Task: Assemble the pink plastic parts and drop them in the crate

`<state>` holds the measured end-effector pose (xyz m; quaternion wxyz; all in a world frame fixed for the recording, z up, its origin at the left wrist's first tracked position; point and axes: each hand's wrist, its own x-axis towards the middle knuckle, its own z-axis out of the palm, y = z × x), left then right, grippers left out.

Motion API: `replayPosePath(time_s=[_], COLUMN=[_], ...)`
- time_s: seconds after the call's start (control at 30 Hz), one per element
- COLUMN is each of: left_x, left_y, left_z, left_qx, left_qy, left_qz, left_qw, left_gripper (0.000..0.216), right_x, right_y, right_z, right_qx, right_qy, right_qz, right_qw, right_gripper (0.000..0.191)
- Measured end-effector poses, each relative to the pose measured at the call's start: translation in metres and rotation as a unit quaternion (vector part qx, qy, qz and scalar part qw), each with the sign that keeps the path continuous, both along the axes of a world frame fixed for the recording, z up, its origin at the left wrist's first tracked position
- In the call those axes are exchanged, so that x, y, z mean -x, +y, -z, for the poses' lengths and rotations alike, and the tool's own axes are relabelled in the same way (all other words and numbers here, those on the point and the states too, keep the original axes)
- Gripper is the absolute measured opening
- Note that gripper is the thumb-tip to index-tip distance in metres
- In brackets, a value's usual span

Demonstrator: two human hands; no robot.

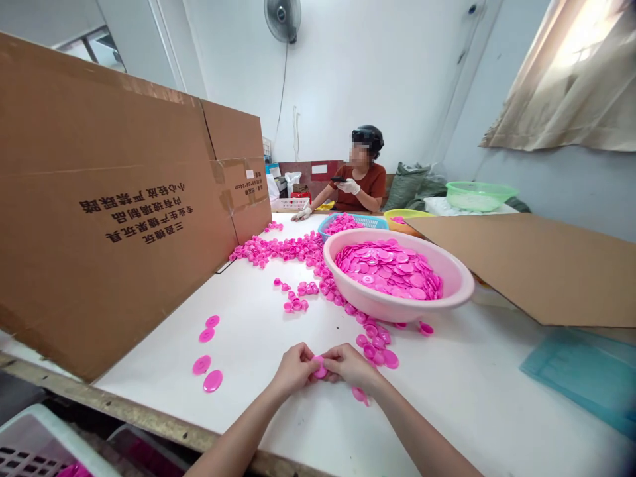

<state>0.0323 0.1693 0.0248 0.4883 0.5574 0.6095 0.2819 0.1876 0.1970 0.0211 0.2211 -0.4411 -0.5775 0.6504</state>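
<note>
My left hand and my right hand meet low over the white table, both closed on one pink plastic disc. Thumbs and fingertips pinch it from either side; its underside is hidden by the fingers. Just right of my hands lies a cluster of small pink cups and discs. One more pink piece rests beside my right wrist. Several flat pink discs lie apart on the left. Beyond my hands, a pale pink basin holds a heap of pink discs.
A large cardboard box walls off the left side. Small pink cups are strewn behind the basin, near a blue basket. A cardboard flap juts in from the right above a teal sheet. Across the table sits a co-worker in gloves.
</note>
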Motion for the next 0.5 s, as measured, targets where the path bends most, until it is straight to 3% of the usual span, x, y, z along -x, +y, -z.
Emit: replayPosePath(time_s=[0.2,0.37,0.5], left_x=[-0.004,-0.024,-0.031], left_y=[0.017,0.019,0.010], left_z=[-0.014,-0.018,-0.015], left_qx=[-0.030,-0.117,-0.145], left_qy=[0.140,0.370,0.410], left_qz=[0.079,0.006,0.022], left_qw=[0.987,0.922,0.900], left_gripper=[0.021,0.031,0.031], right_x=[0.005,0.010,0.007], right_y=[0.002,0.001,0.000], right_z=[0.003,-0.003,-0.003], right_qx=[0.050,0.052,0.066], right_qy=[-0.016,-0.026,-0.034], right_qz=[0.068,0.082,0.060], right_qw=[0.996,0.995,0.995], right_gripper=[0.006,0.008,0.010])
